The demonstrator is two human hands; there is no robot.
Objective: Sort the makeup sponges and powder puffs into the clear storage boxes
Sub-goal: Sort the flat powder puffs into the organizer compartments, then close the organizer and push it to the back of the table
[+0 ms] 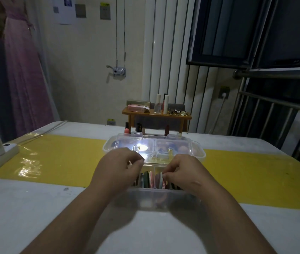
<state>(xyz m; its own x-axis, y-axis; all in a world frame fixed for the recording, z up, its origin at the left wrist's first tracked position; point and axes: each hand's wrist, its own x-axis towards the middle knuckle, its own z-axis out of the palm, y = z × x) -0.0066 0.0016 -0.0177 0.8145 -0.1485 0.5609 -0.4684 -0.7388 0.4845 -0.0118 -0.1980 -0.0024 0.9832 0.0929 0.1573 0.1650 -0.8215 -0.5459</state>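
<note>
Both hands (151, 171) cover puffs (152, 178), lidded box (153, 149) behind.

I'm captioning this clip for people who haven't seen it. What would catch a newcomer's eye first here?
First, the two bare hands at centre, left hand and right hand, reaching into an open clear box where flat powder puffs stand on edge. Just behind, a bright glare sits on the closed clear box holding rounded pinkish sponges. Both boxes rest on a yellow strip across the table.
</note>
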